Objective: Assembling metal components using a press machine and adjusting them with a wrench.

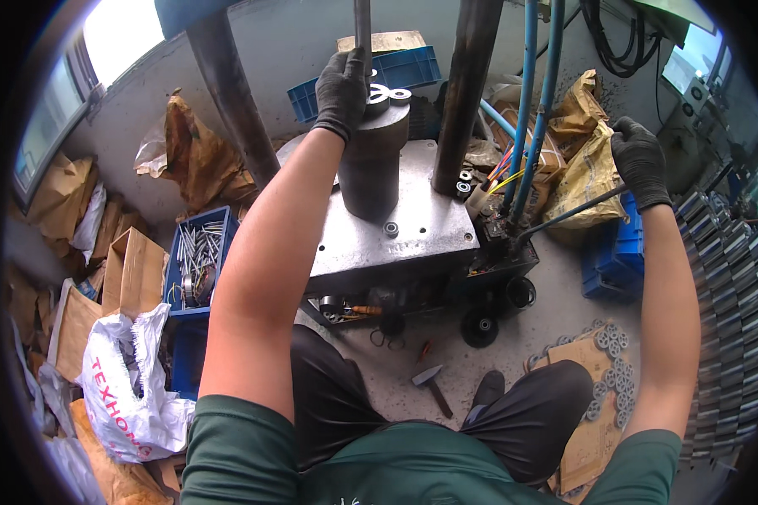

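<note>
My left hand point(343, 94), in a dark glove, is raised beside a vertical steel rod point(362, 25) above a thick steel cylinder point(373, 168). Its fingers are closed at the rod; what they hold is hidden. A spoked wheel point(379, 95) and a small bearing point(401, 98) lie on the cylinder's top, by the hand. The cylinder stands on a metal plate point(429, 189), where another small bearing point(391, 229) rests in front. Off to the right, my gloved right hand point(642, 164) is closed at the upper end of a long lever point(573, 212); its fingertips are partly hidden.
Dark posts point(470, 93) and blue hoses point(526, 109) rise around the plate. At left are a blue bin of metal pins point(227, 220) and a white sack point(135, 396). A hammer point(434, 391) lies on the floor. Spoked wheels point(619, 374) sit on cardboard; stacked metal parts point(724, 311) stand right.
</note>
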